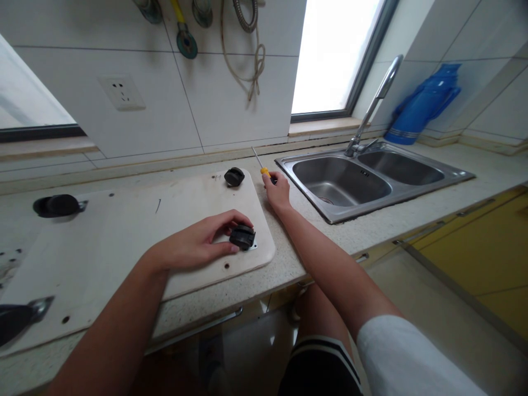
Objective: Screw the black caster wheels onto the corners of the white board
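Observation:
My left hand [202, 239] curls its thumb and fingers round a black caster wheel [242, 237], which sits on a metal plate near the right end of a white board [124, 242]. The board lies flat on the countertop. Just beyond the board's right edge, my right hand [277, 191] grips a screwdriver [264, 171] by its yellow and black handle. Its thin shaft points up and away, towards the wall, apart from the casters. Another black caster [234, 176] stands at the board's far right corner.
On the board's left side are a caster [56, 205] and a second dark wheel [16, 322]. To the right, a steel double sink [330, 212] has a tall faucet [383, 88]. A blue thermos jug [427, 104] leans in the corner. Pipes and a wall socket [121, 92] are behind.

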Demonstrator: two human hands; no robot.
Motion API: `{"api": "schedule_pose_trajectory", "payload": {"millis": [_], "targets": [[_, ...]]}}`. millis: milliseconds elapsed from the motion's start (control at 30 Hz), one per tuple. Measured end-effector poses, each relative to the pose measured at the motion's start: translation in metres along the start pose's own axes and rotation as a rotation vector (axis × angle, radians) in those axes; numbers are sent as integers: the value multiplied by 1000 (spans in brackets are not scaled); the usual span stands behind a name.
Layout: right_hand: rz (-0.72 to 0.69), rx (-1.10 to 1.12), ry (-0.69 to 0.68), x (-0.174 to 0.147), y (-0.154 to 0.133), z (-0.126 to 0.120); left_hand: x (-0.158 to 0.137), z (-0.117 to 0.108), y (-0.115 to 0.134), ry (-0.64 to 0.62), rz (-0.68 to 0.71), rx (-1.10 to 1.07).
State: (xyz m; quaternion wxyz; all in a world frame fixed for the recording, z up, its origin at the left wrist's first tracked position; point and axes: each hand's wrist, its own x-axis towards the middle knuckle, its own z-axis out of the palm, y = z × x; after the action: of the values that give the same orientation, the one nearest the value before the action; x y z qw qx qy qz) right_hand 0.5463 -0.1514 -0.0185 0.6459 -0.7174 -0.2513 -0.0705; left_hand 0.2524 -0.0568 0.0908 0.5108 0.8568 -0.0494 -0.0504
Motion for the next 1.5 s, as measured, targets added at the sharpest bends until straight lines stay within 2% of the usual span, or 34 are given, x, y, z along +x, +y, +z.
{"api": "schedule_pose_trajectory", "payload": {"millis": [867,1500], "targets": [[-2,-8,-6,0,0,-1,-1,-1,-3,8,-3,72],[-6,-15,-8,-2,-2,-2,-1,1,5,24,-14,147]]}}
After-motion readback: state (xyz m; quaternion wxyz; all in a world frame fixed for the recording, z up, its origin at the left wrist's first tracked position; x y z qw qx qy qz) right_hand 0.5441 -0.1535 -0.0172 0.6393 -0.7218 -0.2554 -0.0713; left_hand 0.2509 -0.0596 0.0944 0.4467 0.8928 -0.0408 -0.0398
